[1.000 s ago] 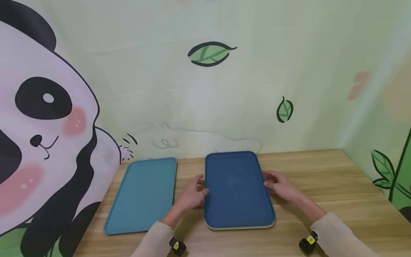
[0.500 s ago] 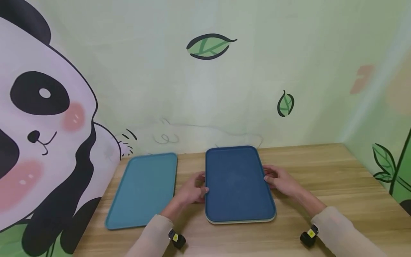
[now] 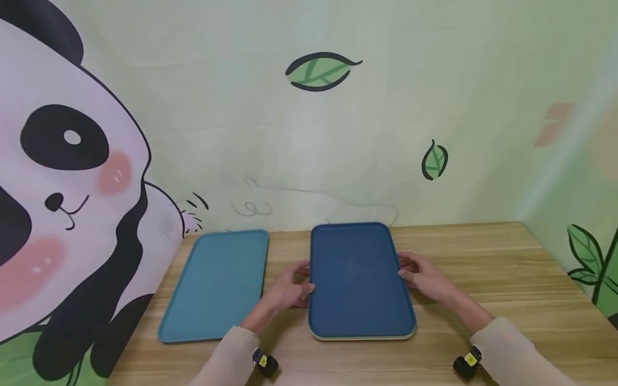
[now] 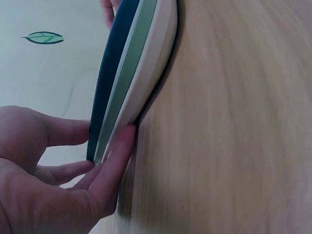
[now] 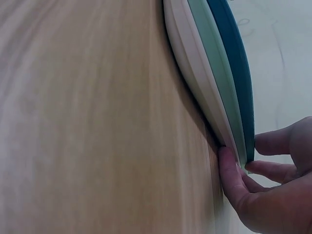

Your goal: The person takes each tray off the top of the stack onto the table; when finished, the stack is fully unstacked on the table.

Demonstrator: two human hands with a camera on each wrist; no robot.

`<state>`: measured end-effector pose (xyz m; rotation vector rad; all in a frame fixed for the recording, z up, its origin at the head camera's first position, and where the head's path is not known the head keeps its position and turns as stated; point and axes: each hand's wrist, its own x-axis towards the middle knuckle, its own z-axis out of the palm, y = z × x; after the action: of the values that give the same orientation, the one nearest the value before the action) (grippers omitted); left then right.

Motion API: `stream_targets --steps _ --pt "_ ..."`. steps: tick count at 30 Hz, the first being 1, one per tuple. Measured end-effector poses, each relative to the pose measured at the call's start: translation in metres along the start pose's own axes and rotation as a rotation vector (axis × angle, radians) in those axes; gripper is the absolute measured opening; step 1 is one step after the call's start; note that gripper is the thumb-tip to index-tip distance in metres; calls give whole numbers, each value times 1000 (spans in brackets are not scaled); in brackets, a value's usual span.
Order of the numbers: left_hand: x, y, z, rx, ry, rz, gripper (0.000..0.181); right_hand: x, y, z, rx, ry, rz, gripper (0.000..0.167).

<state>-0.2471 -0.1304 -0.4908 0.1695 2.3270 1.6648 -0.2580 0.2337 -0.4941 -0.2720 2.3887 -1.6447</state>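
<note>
In the head view a dark blue tray (image 3: 362, 281) tops a stack of several rectangular trays. Below it, the wrist views show the edges of a green tray (image 4: 134, 56) and pale cream layers (image 5: 195, 63). My left hand (image 3: 286, 288) grips the stack's left long side, thumb at the blue rim and other fingers lower along the edges. On the opposite side my right hand (image 3: 425, 276) holds the stack in the same way. Part of the fingers is hidden behind the trays. To the left, a teal tray (image 3: 217, 287) lies flat by itself, apart from the stack.
The wooden table (image 3: 473, 257) carries both the stack and the teal tray. Behind it rises a pale green wall (image 3: 232, 118) with a painted panda (image 3: 72, 214) and leaves. Another wall section borders the table on the right.
The head view has shifted slightly. My left fingers have drawn in a little at the stack's edge. The trays stay in place on the table.
</note>
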Motion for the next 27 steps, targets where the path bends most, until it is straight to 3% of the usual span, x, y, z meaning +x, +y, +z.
stream_targets --steps 8,15,22,27 --pt "1 5 3 20 82 -19 64 -2 -9 9 -36 51 -11 52" --pt "0 3 8 68 119 9 59 -4 -11 12 -96 72 -31 55" --pt "-7 2 -9 148 138 12 57 1 -19 35 -143 124 -77 55" --pt "-10 1 -26 343 155 89 55 5 -22 53 -115 156 -64 52"
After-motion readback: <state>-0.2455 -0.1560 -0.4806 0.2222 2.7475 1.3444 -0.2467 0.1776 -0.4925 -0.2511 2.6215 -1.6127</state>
